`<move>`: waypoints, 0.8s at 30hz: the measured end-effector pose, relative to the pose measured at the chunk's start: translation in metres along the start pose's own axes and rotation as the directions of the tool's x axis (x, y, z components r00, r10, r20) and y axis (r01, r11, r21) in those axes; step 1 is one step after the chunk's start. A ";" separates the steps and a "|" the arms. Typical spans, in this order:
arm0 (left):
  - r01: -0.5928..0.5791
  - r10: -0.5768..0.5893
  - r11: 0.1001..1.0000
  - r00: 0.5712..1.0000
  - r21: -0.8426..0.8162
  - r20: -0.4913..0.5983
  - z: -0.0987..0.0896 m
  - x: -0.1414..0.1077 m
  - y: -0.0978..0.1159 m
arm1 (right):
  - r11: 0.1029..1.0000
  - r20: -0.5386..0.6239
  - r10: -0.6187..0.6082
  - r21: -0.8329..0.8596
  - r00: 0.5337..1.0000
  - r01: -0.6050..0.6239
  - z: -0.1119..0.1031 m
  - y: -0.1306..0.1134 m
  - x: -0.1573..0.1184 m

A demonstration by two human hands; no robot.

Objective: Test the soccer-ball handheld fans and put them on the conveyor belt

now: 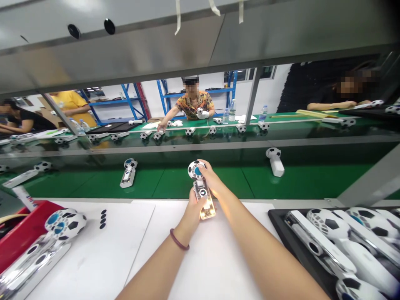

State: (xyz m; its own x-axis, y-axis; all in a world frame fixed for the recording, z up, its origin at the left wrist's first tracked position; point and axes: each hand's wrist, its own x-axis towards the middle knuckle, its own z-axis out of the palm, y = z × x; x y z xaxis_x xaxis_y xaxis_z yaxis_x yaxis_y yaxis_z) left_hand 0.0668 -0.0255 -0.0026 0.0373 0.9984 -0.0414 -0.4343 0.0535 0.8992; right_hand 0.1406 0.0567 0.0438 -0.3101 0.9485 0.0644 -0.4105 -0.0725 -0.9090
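Both of my hands hold one white device with a soccer-ball head (195, 170) and a clear, lit body (206, 206), over the front edge of the green belt. My left hand (194, 207) is closed round the body, its thumb on the front. My right hand (211, 177) is wrapped round the side of the ball head, the thumb near its blue disc. Warm light glows from the lower part of the body, and a small round dark display shows in its upper half.
Similar devices lie on the green belt (162, 187), left (127, 177) and right (276, 166). A black tray (276, 221) of devices stands right; a red bin (37, 212) and more devices left. Black dots (103, 219) lie on the white table (118, 258). People work across the belt.
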 end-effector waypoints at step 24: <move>0.082 -0.082 0.997 0.995 -0.001 0.063 -0.002 0.001 0.010 | 0.974 0.200 0.219 0.018 0.955 -0.227 -0.012 0.005 -0.008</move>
State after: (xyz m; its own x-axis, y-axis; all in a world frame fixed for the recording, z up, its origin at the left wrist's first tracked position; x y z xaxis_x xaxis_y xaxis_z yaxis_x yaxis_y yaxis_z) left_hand 0.0612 -0.0236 0.0053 0.1292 0.9877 -0.0875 -0.4308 0.1354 0.8922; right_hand 0.1513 0.0528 0.0333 -0.5578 0.8281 -0.0553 -0.3443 -0.2915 -0.8925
